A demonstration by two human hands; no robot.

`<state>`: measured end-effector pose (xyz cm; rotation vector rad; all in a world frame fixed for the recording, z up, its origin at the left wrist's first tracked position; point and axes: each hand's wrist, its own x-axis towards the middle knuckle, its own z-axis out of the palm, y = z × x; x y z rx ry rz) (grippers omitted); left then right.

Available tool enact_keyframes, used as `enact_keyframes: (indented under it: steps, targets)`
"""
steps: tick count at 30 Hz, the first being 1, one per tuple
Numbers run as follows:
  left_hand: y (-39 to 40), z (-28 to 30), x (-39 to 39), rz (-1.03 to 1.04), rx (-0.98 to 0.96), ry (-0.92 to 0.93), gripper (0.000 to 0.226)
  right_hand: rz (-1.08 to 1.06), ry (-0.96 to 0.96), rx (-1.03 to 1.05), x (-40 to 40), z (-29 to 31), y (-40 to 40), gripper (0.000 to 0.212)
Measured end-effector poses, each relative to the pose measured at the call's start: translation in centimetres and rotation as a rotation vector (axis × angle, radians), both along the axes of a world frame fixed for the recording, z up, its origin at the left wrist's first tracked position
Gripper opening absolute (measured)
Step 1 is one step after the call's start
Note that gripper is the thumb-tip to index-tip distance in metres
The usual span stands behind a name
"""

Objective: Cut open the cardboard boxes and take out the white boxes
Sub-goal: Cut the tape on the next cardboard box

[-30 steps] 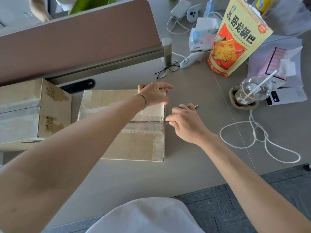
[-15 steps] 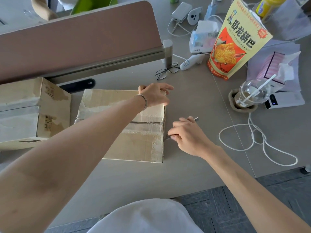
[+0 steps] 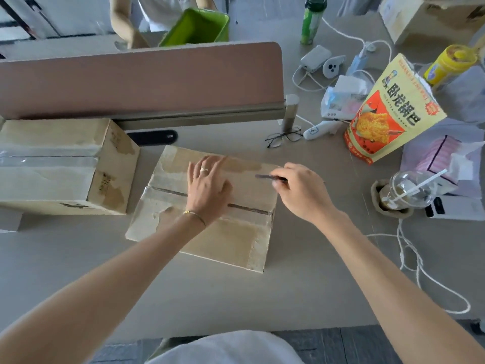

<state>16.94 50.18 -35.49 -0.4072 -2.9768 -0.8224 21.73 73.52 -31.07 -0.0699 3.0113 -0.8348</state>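
Slitting the box [image 3: 210, 232] on the desk [image 3: 301, 271]: blade [image 3: 267, 177] pinched in right grip [image 3: 301, 191], left grip [image 3: 208, 185] pressed flat on top; shallow cut along seam advised.

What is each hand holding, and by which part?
The right hand pinches a thin dark cutting tool by its rear end. The left hand holds nothing, pressing flat on the cardboard box.
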Motion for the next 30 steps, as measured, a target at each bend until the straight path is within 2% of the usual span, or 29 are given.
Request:
enact_keyframes:
  steps: [5, 7, 9, 12, 18, 25, 30]
  targets:
    - [-9.2, -0.8, 3.7, 0.446, -0.101, -0.028, 0.066, 0.126, -0.039, 0.032, -6.8, 0.7, -7.4, 0.04]
    - [-10.6, -1.2, 4.4, 0.512, -0.11, -0.094, 0.066, 0.112, -0.081, 0.143, -8.9, 0.2, -9.3, 0.052]
    - [-10.8, -1.4, 4.5, 0.539, -0.084, -0.134, 0.062, 0.096, -0.132, 0.286, -9.9, -0.7, -10.5, 0.054]
    - [-10.5, -1.3, 4.0, 0.557, -0.056, -0.141, 0.057, 0.064, -0.162, 0.329, -9.9, -1.5, -10.8, 0.058]
    - [-11.6, -1.5, 1.6, 0.353, -0.104, -0.114, 0.057, -0.072, -0.209, 0.317, -7.7, -1.5, -9.9, 0.052]
    - [-12.3, -1.0, -3.8, -0.073, -0.181, -0.07, 0.058, -0.266, -0.294, 0.281, -2.5, -1.4, -8.8, 0.053]
    - [-11.7, -1.3, -8.4, -0.346, -0.232, 0.031, 0.06, -0.382, -0.331, 0.265, 0.6, -1.3, -9.7, 0.058]
